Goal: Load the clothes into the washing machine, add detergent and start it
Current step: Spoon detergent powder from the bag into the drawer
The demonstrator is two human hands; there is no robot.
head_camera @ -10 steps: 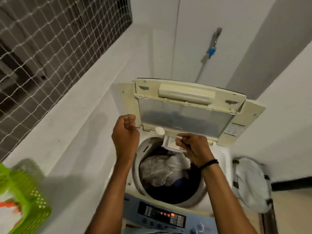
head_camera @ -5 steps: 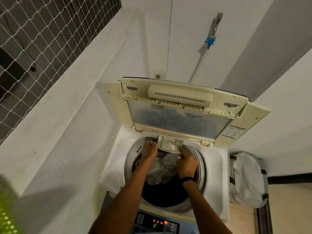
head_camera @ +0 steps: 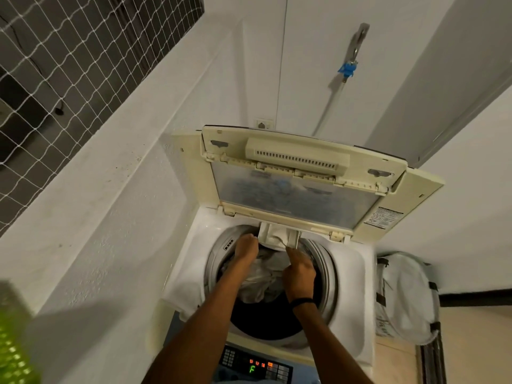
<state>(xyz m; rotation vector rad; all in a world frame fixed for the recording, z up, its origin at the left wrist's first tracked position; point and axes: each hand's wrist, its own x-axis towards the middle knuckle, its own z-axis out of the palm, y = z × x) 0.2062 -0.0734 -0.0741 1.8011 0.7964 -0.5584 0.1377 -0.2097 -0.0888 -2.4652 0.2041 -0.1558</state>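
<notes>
the washing machine point(head_camera: 354, 273) stands with its lid point(head_camera: 299, 195) raised. the detergent drawer point(head_camera: 277, 234) projects over the rear of the drum point(head_camera: 329, 273) opening. the left grip point(head_camera: 246, 246), fingers curled, sits at the drawer's left corner; the right grip point(head_camera: 300, 273), also curled, reaches its front edge. whether either holds it cannot be told. pale clothes point(head_camera: 260, 281) lie in the drum. the control panel point(head_camera: 257, 367) is lit.

The person is wearing a thin black band point(head_camera: 302, 301) round the wrist just behind the right hand point(head_camera: 300, 273), both forearms point(head_camera: 210, 314) showing bare
</notes>
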